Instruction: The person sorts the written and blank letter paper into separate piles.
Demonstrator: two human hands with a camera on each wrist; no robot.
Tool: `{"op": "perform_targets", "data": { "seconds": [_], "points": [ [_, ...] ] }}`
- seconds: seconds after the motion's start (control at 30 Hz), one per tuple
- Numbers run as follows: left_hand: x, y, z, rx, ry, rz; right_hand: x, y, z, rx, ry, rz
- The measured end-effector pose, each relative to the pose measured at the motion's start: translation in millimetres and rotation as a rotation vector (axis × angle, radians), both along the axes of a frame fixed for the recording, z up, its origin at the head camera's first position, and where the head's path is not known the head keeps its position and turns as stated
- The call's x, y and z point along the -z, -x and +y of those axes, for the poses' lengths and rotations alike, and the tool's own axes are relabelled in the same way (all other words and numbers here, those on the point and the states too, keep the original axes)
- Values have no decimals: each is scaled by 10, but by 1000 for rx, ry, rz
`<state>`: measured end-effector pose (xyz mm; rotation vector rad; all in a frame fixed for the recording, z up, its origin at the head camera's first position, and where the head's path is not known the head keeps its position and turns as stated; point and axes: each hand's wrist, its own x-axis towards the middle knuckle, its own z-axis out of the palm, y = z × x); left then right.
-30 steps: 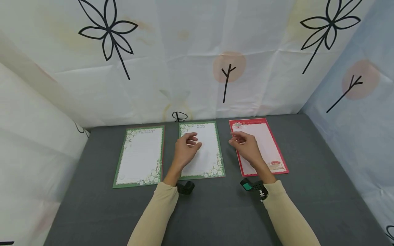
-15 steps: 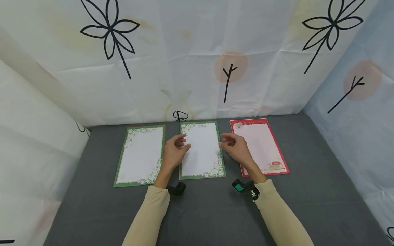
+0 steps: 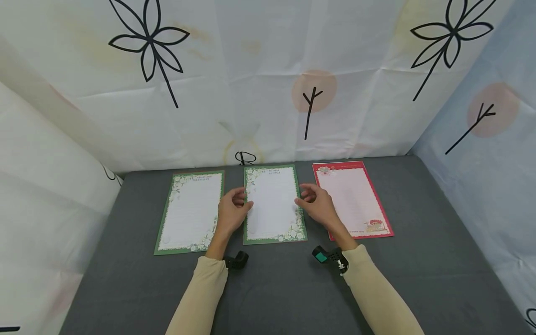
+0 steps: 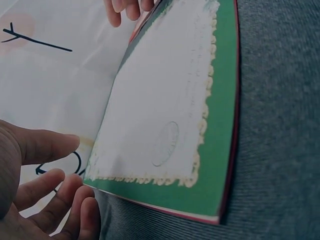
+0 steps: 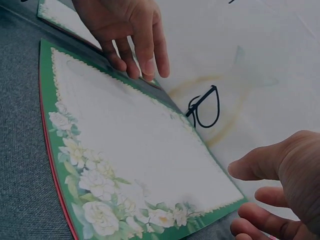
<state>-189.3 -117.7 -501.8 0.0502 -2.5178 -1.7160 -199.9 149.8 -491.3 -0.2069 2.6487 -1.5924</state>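
The middle green-bordered stationery pad [image 3: 273,204] lies flat on the dark cloth, with white flowers printed in its corners and a thin red layer showing along its edge. My left hand [image 3: 231,211] is at its left edge, fingers loosely bent and thumb apart from them. On the opposite side my right hand [image 3: 320,207] mirrors it, fingertips right at the right edge. In the left wrist view, the left hand [image 4: 45,190] has its fingertips beside the pad's corner. The right wrist view shows the right hand [image 5: 280,185] with a gap between thumb and fingers.
Another green-bordered pad [image 3: 190,209] lies to the left, partly behind the left hand. A red-bordered pad [image 3: 356,200] lies to the right, partly covered by the right forearm. A white patterned cloth wall [image 3: 259,93] rises behind the table's far edge.
Both hands have shifted left, from above the middle and red pads to either side of the middle pad, and have lowered slightly toward its edges. The pads have not moved.
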Motion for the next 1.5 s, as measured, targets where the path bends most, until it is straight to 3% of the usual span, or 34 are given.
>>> {"op": "perform_targets", "data": {
  "seconds": [0.57,0.9,1.2,1.5],
  "points": [
    [88,-4,6,-21,53,-33,109,-1,-36,18,-39,-53],
    [81,2,17,-20,90,-94,160,17,-72,17,-94,-21],
    [83,-3,12,2,96,-79,191,40,-99,13,-137,-24],
    [96,0,12,13,96,-67,168,22,-86,10,-112,-34]
  ]
}}
